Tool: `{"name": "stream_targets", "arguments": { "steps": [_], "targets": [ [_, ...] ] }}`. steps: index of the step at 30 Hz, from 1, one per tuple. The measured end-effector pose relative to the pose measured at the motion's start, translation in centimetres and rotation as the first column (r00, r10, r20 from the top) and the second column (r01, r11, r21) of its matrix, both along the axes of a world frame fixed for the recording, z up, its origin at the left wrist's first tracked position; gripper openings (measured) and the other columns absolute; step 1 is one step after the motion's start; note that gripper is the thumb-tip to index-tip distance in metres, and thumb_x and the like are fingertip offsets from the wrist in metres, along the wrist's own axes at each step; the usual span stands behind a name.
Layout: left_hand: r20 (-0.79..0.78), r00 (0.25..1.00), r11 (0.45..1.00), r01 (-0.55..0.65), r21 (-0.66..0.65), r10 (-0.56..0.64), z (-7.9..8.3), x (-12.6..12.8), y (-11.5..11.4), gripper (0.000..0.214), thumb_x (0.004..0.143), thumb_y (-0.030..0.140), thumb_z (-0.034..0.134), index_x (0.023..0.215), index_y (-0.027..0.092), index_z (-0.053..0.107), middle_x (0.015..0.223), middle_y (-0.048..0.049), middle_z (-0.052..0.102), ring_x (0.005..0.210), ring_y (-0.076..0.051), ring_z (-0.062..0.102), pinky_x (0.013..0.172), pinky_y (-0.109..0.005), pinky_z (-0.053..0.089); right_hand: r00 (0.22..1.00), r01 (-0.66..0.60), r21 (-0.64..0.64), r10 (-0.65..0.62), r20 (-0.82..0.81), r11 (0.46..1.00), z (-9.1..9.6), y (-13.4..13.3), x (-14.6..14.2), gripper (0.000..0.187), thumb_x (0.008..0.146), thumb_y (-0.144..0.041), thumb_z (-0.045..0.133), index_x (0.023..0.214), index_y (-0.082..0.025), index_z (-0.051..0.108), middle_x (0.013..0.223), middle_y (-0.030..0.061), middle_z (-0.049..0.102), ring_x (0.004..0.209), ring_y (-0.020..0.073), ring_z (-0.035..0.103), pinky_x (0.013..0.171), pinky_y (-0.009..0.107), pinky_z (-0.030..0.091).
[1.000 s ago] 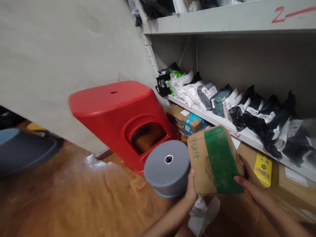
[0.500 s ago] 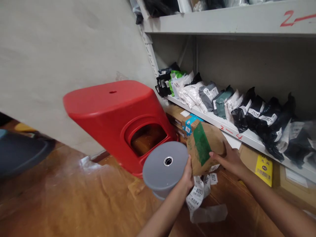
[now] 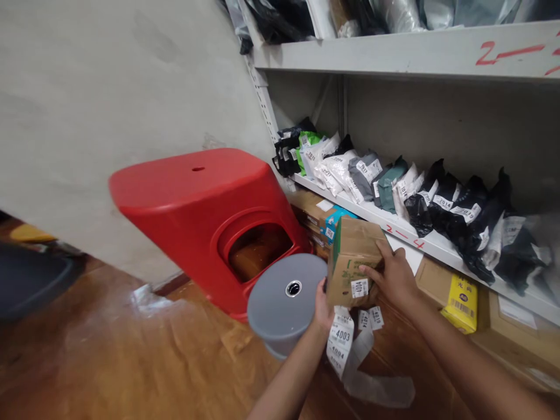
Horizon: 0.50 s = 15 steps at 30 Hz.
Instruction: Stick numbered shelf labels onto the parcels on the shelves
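A small brown cardboard box [image 3: 355,251] is held between my two hands, one side marked with green print and a white 4004 label. My left hand [image 3: 324,309] grips its lower left edge, with some fingers hidden behind it. The fingers and thumb of my right hand [image 3: 394,277] close around its right side. A strip of numbered white labels [image 3: 341,337] hangs just below the box beside my left hand; whether that hand also pinches the strip, I cannot tell. Close on the left stands a round grey stool [image 3: 280,309].
A red plastic stool [image 3: 192,181] stands by the wall. On the right, a white shelf [image 3: 371,216] carries a row of labelled parcels [image 3: 387,184]. Under it are cardboard boxes [image 3: 431,283] and a yellow package [image 3: 462,300]. A dark grey tub [image 3: 35,274] is at far left.
The box has been turned in my hands, so its green-taped face has swung away and the side with the 4004 label now shows. The view has shifted slightly.
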<state>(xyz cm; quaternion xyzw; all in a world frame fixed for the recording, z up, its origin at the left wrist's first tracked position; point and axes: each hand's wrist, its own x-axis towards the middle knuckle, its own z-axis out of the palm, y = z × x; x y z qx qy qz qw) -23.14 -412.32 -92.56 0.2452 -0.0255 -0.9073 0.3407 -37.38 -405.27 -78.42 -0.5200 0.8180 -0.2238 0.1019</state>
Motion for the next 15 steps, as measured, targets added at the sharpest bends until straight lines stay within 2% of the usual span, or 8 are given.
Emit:
{"name": "stream_targets", "arguments": {
  "steps": [3,7,9,12,15],
  "targets": [
    [0.061,0.998,1.0,-0.023,-0.021,0.024,0.1,0.1,0.1,0.047,0.093,0.054,0.041,0.102,0.015,0.064,0.073,-0.0083,0.072,0.049,-0.02,0.063,0.039,-0.028,0.043,1.0,-0.025,-0.106,0.027,0.012,0.994,0.0,-0.5,0.9,0.064,0.087,-0.053,0.061,0.142,-0.021,0.05,0.102,0.011,0.051,0.091,0.0288,0.062,0.086,0.041,0.05],
    [0.093,0.995,0.999,-0.037,-0.023,0.039,0.3,-0.1,0.2,0.046,0.094,0.056,0.037,0.094,0.017,0.063,0.066,-0.0063,0.069,0.045,-0.019,0.059,0.036,-0.028,0.041,0.994,0.011,-0.184,0.009,0.109,0.983,0.0,-1.1,2.1,0.068,0.086,-0.058,0.06,0.142,-0.021,0.049,0.109,0.0124,0.051,0.095,0.0295,0.062,0.091,0.044,0.051],
    [0.111,0.992,0.998,-0.064,-0.026,0.066,0.3,-0.2,0.6,0.043,0.094,0.053,0.04,0.091,0.017,0.063,0.063,-0.0046,0.067,0.044,-0.019,0.057,0.036,-0.027,0.04,0.987,0.03,-0.205,0.003,0.16,0.978,-0.4,-0.4,2.1,0.069,0.086,-0.059,0.059,0.141,-0.02,0.05,0.112,0.013,0.051,0.099,0.0302,0.062,0.094,0.045,0.05],
    [0.149,0.982,0.994,-0.111,-0.024,0.113,-0.5,0.6,2.1,0.039,0.091,0.05,0.046,0.093,0.016,0.065,0.068,-0.0049,0.07,0.05,-0.019,0.061,0.045,-0.028,0.047,0.969,-0.015,-0.287,0.085,0.234,0.958,-2.0,3.1,1.2,0.064,0.088,-0.058,0.055,0.141,-0.021,0.05,0.117,0.0135,0.054,0.111,0.0308,0.059,0.102,0.047,0.047],
    [0.224,0.966,0.992,-0.125,-0.017,0.126,-2.0,2.4,4.3,0.032,0.084,0.045,0.056,0.089,0.015,0.068,0.071,-0.0052,0.072,0.063,-0.022,0.068,0.063,-0.031,0.056,0.892,-0.086,-0.331,0.22,0.395,0.94,-4.7,9.1,-0.8,0.059,0.089,-0.06,0.054,0.138,-0.028,0.053,0.131,0.0114,0.056,0.126,0.0297,0.053,0.111,0.047,0.041]
  ]
}}
